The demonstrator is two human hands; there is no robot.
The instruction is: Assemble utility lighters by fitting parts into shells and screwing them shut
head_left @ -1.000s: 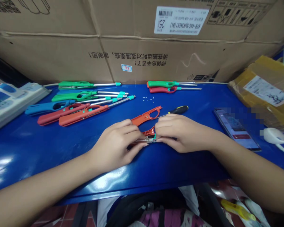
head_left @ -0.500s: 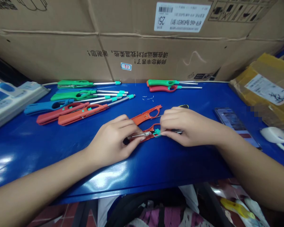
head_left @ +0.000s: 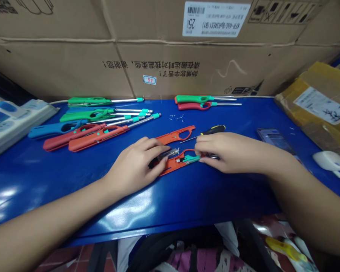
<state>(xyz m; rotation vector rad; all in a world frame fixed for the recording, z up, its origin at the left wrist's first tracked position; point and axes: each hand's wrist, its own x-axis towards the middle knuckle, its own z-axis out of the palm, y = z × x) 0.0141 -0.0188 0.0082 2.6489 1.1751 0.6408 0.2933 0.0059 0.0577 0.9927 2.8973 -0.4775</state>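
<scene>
My left hand (head_left: 136, 162) is closed around a clear plastic fuel tank (head_left: 171, 152), its end showing past the fingertips. Below it lies an open orange lighter shell half (head_left: 170, 167), partly covered by that hand. A green trigger piece (head_left: 190, 159) with a black and white part sits over this shell. At its right end my right hand (head_left: 232, 153) is pinched, its fingertips on the green piece; a metal tube runs under the fingers. The other orange shell half (head_left: 174, 136) lies just behind. A yellow and black screwdriver (head_left: 214, 130) rests beyond my right hand.
Several lighters with shells open, such as an orange one (head_left: 98, 138), lie at the left. Two more lighters (head_left: 194, 99) lie at the back, near small white pins (head_left: 177, 118). A phone (head_left: 274, 139), a white mouse-shaped device (head_left: 331, 161) and a cardboard box (head_left: 314, 98) are at right.
The clear tank has shifted slightly up and away from the green trigger piece, which now lies lengthwise over the shell. My right hand has moved a little right, showing more of the screwdriver.
</scene>
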